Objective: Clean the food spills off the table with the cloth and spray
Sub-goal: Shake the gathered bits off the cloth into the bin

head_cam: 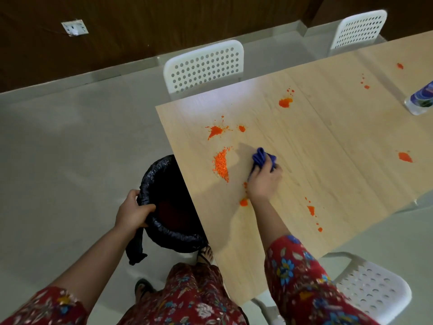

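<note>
A light wooden table carries several orange spills: a heap of orange grains near its left edge, splashes further back, and blobs to the right. My right hand grips a bunched blue cloth on the tabletop, just right of the grain heap. My left hand holds the rim of a bin lined with a black bag, which sits partly under the table's left edge. The spray bottle stands at the far right, cut off by the frame.
White perforated chairs stand at the table's far side, at the back right and at the near right. Grey floor spreads to the left. My feet in sandals are beside the bin.
</note>
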